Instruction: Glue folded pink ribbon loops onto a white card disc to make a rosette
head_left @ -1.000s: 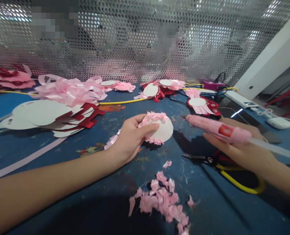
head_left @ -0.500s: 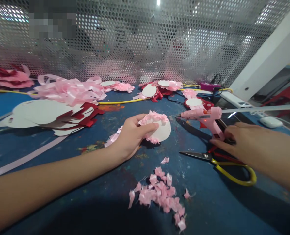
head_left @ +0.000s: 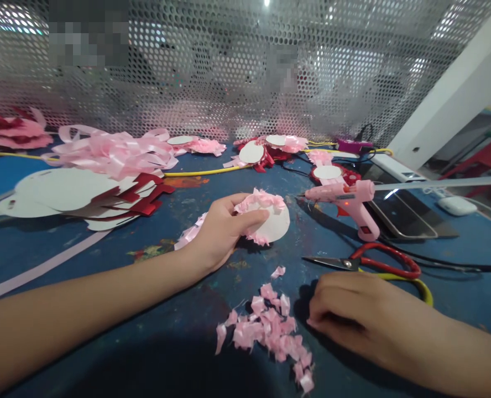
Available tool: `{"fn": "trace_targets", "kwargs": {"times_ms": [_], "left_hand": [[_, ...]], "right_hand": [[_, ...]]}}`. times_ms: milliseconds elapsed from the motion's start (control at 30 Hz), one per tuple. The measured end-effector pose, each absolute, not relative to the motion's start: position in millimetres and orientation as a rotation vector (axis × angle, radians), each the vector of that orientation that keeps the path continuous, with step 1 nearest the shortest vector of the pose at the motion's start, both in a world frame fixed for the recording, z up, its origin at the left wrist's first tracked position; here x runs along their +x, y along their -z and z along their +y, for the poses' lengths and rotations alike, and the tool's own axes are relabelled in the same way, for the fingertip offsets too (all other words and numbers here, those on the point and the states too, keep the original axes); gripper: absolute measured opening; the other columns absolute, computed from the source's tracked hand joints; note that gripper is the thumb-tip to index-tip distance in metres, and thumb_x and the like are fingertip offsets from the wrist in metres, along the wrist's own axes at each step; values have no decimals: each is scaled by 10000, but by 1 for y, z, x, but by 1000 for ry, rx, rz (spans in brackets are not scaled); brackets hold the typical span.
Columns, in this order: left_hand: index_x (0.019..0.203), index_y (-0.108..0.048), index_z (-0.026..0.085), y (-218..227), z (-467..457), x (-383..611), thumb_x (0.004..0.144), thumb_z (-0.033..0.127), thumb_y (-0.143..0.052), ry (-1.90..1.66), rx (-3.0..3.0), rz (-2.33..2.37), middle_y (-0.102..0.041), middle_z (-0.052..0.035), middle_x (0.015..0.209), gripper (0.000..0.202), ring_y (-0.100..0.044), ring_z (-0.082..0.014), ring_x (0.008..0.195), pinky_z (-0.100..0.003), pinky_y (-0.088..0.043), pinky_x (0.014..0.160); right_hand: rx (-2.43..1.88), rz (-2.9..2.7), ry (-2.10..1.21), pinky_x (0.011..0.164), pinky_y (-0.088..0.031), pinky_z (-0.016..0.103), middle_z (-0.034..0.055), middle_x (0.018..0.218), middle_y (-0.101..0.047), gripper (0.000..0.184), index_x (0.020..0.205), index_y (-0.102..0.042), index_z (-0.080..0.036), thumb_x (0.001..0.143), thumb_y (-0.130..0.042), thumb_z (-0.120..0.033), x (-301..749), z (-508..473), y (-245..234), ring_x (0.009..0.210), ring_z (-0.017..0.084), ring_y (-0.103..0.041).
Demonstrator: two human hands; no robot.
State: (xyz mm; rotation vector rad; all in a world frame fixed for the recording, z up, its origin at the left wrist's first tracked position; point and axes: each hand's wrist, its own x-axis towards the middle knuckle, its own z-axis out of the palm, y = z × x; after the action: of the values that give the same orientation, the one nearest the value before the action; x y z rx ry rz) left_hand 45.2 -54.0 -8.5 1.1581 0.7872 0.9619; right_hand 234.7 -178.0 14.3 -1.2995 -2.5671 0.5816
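A white card disc, edged on its left part with ruffled pink ribbon, is pinched in my left hand, thumb on top. My right hand is low over the table with its fingers curled together, just right of a pile of small pink ribbon scraps. Its fingertips are where a lone scrap lay, and I cannot make out what is between them. Beyond that hand lie scissors with red and yellow handles. A pink glue gun stands behind them, its nozzle pointing left toward the disc.
On the left are stacked white and red card cutouts, a heap of pink ribbon loops and a loose ribbon strip. Finished-looking ribbon rosettes line the back by a perforated metal screen. A phone lies right of the glue gun.
My right hand has moved from beside the glue gun's handle down and left to the table near the scraps, uncovering the scissors' red handle and the phone. My left hand and disc stay put.
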Motion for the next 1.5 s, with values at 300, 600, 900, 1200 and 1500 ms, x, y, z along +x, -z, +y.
{"fn": "trace_targets", "kwargs": {"times_ms": [300,600,900,1200,1500], "left_hand": [[807,-710,160,2,-62,41,676,293,-772,-866,1614,878,-661,17,726,197,-551,-97,635,-187,-431,588],[767,-693,159,-3,-71,42,703,263,-731,-840,1754,853,-617,49,661,127,-507,-71,586,-147,-397,526],[740,-683,151,-7,-76,42,710,208,-689,-786,1842,789,-575,57,614,65,-461,-58,558,-138,-363,510],[756,-687,154,-6,-75,43,703,195,-695,-761,1821,750,-575,64,614,68,-444,-48,543,-137,-354,504],[841,-715,169,3,-63,41,688,300,-750,-922,1562,876,-667,18,745,205,-547,-99,625,-186,-437,578]], "right_hand": [[-1263,-2107,-77,588,-427,172,-27,717,-617,73,808,-598,-184,866,-585,-142,242,-160,-15,622,64,-542],[-1250,-2074,167,570,-433,200,-16,693,-632,97,787,-605,-186,828,-596,-99,233,-152,-9,627,90,-563],[-1230,-2063,254,630,-462,220,-4,701,-636,107,775,-586,-182,838,-574,-96,231,-153,-7,664,106,-580],[-1250,-2032,204,571,-444,221,-9,658,-616,109,741,-574,-190,820,-591,-116,232,-155,-11,604,105,-556],[-1222,-2261,-5,538,-392,228,-15,639,-573,77,821,-612,-173,863,-550,-191,221,-160,8,561,103,-519]]}}
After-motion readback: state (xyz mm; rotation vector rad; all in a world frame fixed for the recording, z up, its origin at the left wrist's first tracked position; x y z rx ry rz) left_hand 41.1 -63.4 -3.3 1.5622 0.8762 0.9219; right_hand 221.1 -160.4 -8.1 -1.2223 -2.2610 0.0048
